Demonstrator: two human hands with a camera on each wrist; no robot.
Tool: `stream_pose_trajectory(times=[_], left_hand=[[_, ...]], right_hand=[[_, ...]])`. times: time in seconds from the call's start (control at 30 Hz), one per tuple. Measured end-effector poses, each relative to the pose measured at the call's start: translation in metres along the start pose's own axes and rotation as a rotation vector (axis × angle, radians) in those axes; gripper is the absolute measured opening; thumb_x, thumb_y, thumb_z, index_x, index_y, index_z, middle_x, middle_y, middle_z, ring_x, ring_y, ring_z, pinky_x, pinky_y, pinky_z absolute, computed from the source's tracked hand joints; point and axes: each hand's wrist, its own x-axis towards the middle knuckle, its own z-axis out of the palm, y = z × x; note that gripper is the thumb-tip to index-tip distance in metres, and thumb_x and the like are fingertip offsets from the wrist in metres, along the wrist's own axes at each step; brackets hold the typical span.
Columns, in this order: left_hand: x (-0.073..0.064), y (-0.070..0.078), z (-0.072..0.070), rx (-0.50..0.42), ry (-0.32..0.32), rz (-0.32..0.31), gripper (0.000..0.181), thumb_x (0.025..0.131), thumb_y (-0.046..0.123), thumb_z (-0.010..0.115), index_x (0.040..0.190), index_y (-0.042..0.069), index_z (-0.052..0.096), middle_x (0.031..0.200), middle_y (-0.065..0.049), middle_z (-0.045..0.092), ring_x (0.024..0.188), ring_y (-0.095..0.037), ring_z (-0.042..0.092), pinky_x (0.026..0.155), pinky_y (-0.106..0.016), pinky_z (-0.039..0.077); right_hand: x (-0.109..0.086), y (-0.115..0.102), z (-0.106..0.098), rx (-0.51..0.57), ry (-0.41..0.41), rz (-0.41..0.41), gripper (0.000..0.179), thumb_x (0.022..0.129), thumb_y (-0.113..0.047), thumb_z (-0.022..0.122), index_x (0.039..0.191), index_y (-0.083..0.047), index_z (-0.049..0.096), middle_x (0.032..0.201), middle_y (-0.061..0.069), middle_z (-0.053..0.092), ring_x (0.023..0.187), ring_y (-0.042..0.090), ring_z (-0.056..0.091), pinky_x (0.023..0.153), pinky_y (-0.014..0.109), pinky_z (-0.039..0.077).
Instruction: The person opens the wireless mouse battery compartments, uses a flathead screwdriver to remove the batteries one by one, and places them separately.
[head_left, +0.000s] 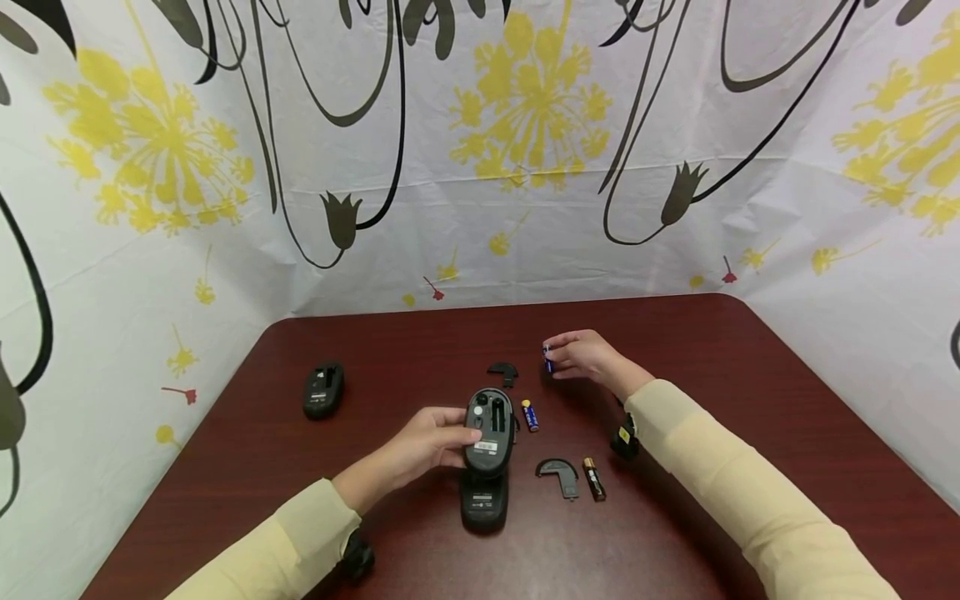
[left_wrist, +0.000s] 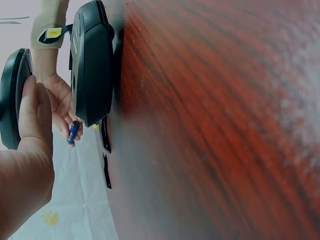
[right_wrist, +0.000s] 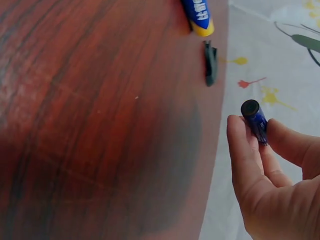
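Observation:
My left hand [head_left: 427,440] holds a dark computer mouse [head_left: 489,450] with its underside up and its battery slot uncovered. In the left wrist view this mouse [left_wrist: 9,100] is raised off the tabletop. A second mouse [head_left: 483,510] lies on the table, partly hidden by the held one in the head view. Farther right, my right hand [head_left: 592,360] pinches a blue battery [head_left: 547,360] between thumb and fingers. That battery [right_wrist: 256,120] points one flat end at the right wrist camera, clear of the tabletop.
A third mouse [head_left: 324,390] lies underside up at the left. One battery cover [head_left: 503,372] lies behind the held mouse, another cover [head_left: 561,477] in front to the right. A blue battery [head_left: 530,415] and a black-and-copper battery [head_left: 593,479] lie on the dark red table [head_left: 420,358].

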Motion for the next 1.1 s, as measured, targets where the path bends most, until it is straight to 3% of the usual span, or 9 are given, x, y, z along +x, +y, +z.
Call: stream_pose_trajectory(times=[0.73, 1.1], left_hand=[[-0.001, -0.001, -0.001, 0.007, -0.004, 0.021, 0.048, 0.09, 0.006, 0.065, 0.13, -0.015, 0.049, 0.111, -0.021, 0.066, 0.094, -0.023, 0.068, 0.08, -0.041, 0.056], [-0.002, 0.0, -0.002, 0.019, 0.0, 0.026, 0.046, 0.09, 0.006, 0.064, 0.128, -0.017, 0.05, 0.108, -0.02, 0.067, 0.09, -0.023, 0.068, 0.08, -0.04, 0.057]], right_hand=[[0.017, 0.012, 0.02, -0.073, 0.072, 0.064, 0.029, 0.094, 0.003, 0.06, 0.122, 0.009, 0.06, 0.115, 0.02, 0.06, 0.094, 0.025, 0.063, 0.076, 0.037, 0.058], [0.013, 0.013, 0.025, -0.165, 0.107, 0.03, 0.024, 0.092, 0.002, 0.064, 0.115, 0.007, 0.065, 0.112, 0.021, 0.061, 0.092, 0.027, 0.065, 0.075, 0.037, 0.058]])
